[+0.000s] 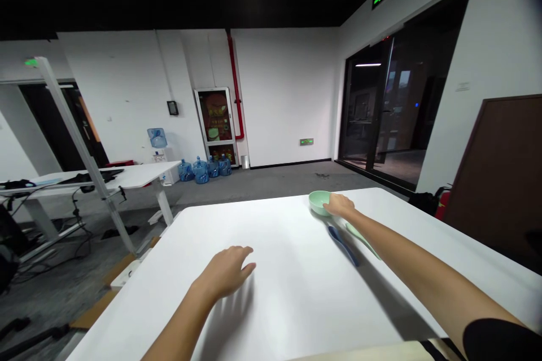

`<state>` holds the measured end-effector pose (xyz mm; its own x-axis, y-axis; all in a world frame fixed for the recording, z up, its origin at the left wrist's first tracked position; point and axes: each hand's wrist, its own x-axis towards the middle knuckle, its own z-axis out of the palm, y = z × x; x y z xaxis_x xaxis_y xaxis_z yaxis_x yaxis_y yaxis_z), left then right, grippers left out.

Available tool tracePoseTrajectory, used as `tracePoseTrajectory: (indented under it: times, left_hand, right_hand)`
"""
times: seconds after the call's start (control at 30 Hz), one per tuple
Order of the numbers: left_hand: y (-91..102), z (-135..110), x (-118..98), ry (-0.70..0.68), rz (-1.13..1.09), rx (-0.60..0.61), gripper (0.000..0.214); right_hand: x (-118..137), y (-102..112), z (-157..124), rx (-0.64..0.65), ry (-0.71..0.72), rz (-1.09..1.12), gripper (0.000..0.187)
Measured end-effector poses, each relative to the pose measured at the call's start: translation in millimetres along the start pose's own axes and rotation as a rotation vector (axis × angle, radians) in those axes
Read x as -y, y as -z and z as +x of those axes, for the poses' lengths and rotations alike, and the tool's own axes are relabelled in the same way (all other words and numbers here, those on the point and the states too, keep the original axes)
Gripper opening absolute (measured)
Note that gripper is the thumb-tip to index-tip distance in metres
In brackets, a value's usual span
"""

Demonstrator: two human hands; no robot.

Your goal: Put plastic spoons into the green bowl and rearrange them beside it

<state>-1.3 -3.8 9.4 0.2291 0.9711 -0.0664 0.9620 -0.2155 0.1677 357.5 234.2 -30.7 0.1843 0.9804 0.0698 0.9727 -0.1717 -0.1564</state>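
Note:
My right hand (339,205) grips the rim of a pale green bowl (318,202) near the far edge of the white table (288,248). Just below that hand lie a dark blue plastic utensil (342,244) and a pale green spoon-like utensil (359,238), side by side, partly hidden by my right forearm. My left hand (226,273) is spread open over the middle of the tabletop and holds nothing. Its shadow falls close beneath it, and it is nearest to bare white surface.
A second white desk (127,176) with cables and dark items stands at left, behind a slanted metal post (84,152). Blue water jugs (201,171) sit on the floor by the far wall. A glass door (381,107) and a brown board (495,180) stand at right.

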Motion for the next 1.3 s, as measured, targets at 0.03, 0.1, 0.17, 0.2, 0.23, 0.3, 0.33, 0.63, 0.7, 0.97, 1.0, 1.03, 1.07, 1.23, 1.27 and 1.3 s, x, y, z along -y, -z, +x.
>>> tracePoseTrajectory:
  times: [0.03, 0.1, 0.17, 0.2, 0.23, 0.3, 0.33, 0.63, 0.7, 0.97, 1.0, 1.03, 1.07, 1.23, 1.27, 1.3]
  left_hand:
    - [-0.4, 0.6, 0.6, 0.000, -0.004, 0.000, 0.053]
    - [-0.8, 1.7, 1.6, 0.002, -0.010, 0.000, 0.053]
    - [-1.1, 2.6, 2.1, 0.005, -0.014, -0.002, 0.053]
    - [-1.2, 3.0, 2.3, 0.006, -0.015, -0.003, 0.053]
    - [-1.2, 3.2, 2.4, 0.005, -0.015, -0.002, 0.053]
    - [-1.2, 3.2, 2.4, 0.001, -0.012, 0.003, 0.053]
    - [-1.1, 2.9, 2.4, 0.000, -0.009, 0.005, 0.053]
    - [-2.0, 2.1, 2.8, 0.006, 0.002, 0.011, 0.054]
    - [-3.1, 2.3, 3.3, 0.000, -0.001, 0.007, 0.054]
    - [-3.4, -2.3, 2.3, -0.013, 0.002, 0.001, 0.054]
    - [-2.6, -3.6, 1.2, -0.012, 0.005, 0.000, 0.054]
    - [-1.7, -4.8, -0.1, -0.012, 0.010, -0.001, 0.054]
    - [-0.7, -6.1, -1.3, -0.011, 0.015, -0.001, 0.054]
    - [1.3, -10.5, -4.3, -0.005, 0.025, 0.002, 0.054]
    - [1.1, -10.8, -4.2, -0.007, 0.025, 0.003, 0.054]
    - [0.7, -10.9, -3.8, -0.009, 0.022, 0.004, 0.055]
  right_hand:
    - [-1.1, -2.5, 1.6, 0.005, -0.005, -0.001, 0.038]
    - [-3.0, -6.7, 3.8, 0.007, -0.012, 0.004, 0.038]
    - [-4.2, -9.4, 5.2, -0.002, -0.018, 0.013, 0.038]
    - [-4.6, -10.3, 5.7, -0.006, -0.020, 0.018, 0.038]
    - [-4.8, -10.9, 6.2, -0.009, -0.024, 0.021, 0.038]
    - [-4.9, -11.5, 7.1, -0.006, -0.027, 0.024, 0.036]
    - [-4.8, -11.6, 7.4, 0.000, -0.025, 0.025, 0.036]
    - [-1.4, 5.9, -7.3, 0.003, -0.005, 0.049, 0.034]
    - [-3.8, 15.1, -17.3, 0.001, 0.027, 0.042, 0.035]
    - [-29.3, 44.9, -68.3, 0.021, 0.161, 0.049, 0.034]
    - [-32.0, 46.2, -76.0, 0.032, 0.175, 0.065, 0.033]
    - [-34.0, 46.9, -84.0, 0.049, 0.192, 0.088, 0.032]
    - [-35.3, 46.6, -92.2, 0.076, 0.210, 0.116, 0.031]
    - [-35.0, 30.4, -126.5, 0.277, 0.278, 0.221, 0.029]
    - [-34.6, 24.4, -130.5, 0.303, 0.278, 0.230, 0.027]
    - [-34.1, 18.1, -133.3, 0.315, 0.283, 0.242, 0.024]
